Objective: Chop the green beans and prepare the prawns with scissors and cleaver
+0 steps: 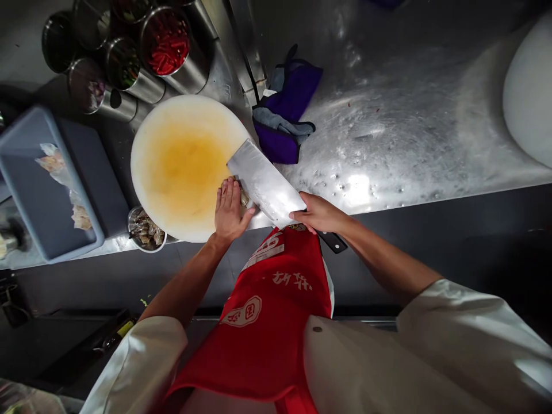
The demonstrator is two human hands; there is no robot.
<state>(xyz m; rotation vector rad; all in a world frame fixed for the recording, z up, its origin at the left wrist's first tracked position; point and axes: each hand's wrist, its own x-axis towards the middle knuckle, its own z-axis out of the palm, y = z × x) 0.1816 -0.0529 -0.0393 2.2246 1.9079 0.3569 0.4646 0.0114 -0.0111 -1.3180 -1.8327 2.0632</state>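
My right hand (322,213) is wrapped around a wide cleaver (268,183), whose black handle end sticks out below the palm. The broad blade slants over the right edge of the round white cutting board (146,172), which has a yellow stain in its middle. My left hand (229,211) lies flat near the board's front right edge, fingers stretched forward and thumb apart. Partly under it and beside the blade is a small greyish piece that looks like a shrimp (244,198); most of it is hidden. A small bowl (162,241) of raw shrimp stands left of the board.
A grey plastic bin (97,230) with scraps inside is at the left. Behind the board stand several steel canisters (190,72), one with red chillies (169,49). Purple and grey gloves (287,109) lie on the steel counter (388,126). Another round white board (530,92) is far right.
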